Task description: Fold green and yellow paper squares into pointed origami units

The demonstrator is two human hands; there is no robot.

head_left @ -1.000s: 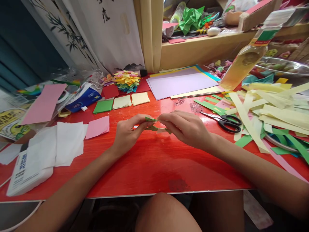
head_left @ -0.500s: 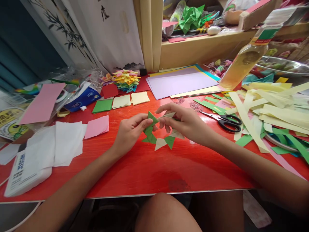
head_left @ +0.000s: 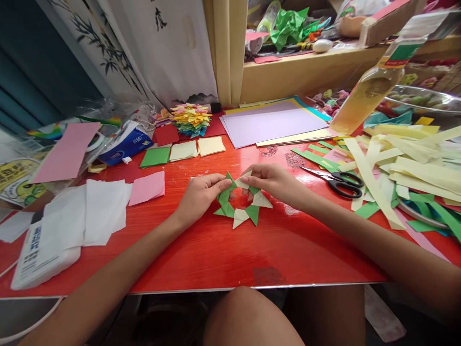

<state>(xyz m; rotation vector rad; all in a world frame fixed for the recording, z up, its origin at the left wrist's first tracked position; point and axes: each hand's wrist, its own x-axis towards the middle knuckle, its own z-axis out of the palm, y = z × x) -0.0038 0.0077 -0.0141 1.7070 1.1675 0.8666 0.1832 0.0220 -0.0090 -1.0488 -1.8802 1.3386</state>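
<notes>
- A many-pointed ring of folded green and cream paper (head_left: 241,217) is held up between both hands, over the glossy red tabletop (head_left: 248,254); whether the table is touched by its lower points cannot be told.
- Ring is roughly round, so no clear long axis is offered; its points are fanned outward, its hole faced toward the camera.
- Ring's far-left edge is pinched by the left hand (head_left: 198,199), thumb on the green folded paper piece (head_left: 226,186) there.
- Far-right edge is pinched by the right hand (head_left: 275,183), thumb on the cream folded paper piece (head_left: 243,181).
- Key relation: these two pieces are brought together at the ring's far side, between the thumbs; whether they are interlocked or only overlapped cannot be told.
- Fingertips of both hands are seen through the hole, behind the paper.
- Ring's near side is left unheld, hanging toward the body; neither hand is clearly nearer.
- Black-handled metal scissors (head_left: 335,180) are placed right of the right hand, well apart.
</notes>
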